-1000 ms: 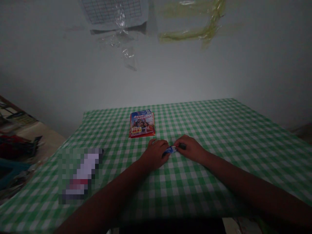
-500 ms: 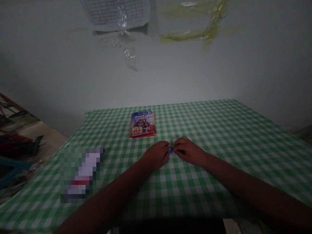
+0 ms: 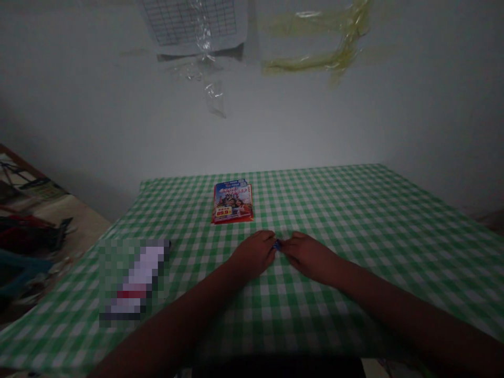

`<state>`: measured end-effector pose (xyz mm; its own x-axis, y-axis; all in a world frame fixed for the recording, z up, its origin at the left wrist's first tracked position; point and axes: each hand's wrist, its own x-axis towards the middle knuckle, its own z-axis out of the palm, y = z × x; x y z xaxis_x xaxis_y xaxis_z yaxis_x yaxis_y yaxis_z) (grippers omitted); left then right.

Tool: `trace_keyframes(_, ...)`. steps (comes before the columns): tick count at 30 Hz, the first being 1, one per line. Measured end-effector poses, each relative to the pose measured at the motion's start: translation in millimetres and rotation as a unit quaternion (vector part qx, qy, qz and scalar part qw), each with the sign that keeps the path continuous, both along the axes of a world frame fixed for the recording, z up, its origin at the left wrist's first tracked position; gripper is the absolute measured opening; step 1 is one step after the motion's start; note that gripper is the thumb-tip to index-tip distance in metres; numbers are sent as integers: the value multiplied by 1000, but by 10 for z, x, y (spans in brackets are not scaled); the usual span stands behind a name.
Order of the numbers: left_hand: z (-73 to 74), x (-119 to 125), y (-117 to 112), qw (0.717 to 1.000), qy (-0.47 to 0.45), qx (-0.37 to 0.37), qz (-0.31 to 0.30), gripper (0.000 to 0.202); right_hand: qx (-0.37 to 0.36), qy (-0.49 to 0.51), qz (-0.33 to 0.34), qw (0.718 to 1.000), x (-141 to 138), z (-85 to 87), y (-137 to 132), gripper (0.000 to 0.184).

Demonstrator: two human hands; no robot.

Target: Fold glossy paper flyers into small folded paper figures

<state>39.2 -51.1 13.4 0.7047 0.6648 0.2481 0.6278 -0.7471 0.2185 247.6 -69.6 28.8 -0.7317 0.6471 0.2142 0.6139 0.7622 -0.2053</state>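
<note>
Home room: checked tablecloth (image 3: 354,210), taped wall papers (image 3: 192,21).

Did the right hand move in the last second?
Yes. Against the booklet, the right hand slid slightly left toward the left hand; only a speck of the small blue item shows between them.

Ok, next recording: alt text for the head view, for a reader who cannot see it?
The left hand and right hand meet on a green-checked tablecloth, pinching a small blue item between them; what it is cannot be told. A colourful leaflet lies flat just beyond them, and a pixelated object sits to the left.
</note>
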Motion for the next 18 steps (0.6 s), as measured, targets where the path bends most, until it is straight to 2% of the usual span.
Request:
trace_keyframes(3,-18,-3,2,1000,0,5,-10,30,25,-44,5,999,-34,27,-109,34)
trace_keyframes(8,10,-1,-14,1000,13,9,-12,37,66,-61,3,996,-38,-79,-212,42)
trace_keyframes(12,55,4,-41,1000,31,4,-1,37,67,-50,-10,996,-42,-118,-259,36)
trace_keyframes(18,60,37,-85,998,60,21,20,39,55,-78,-42,995,-64,62,-251,20)
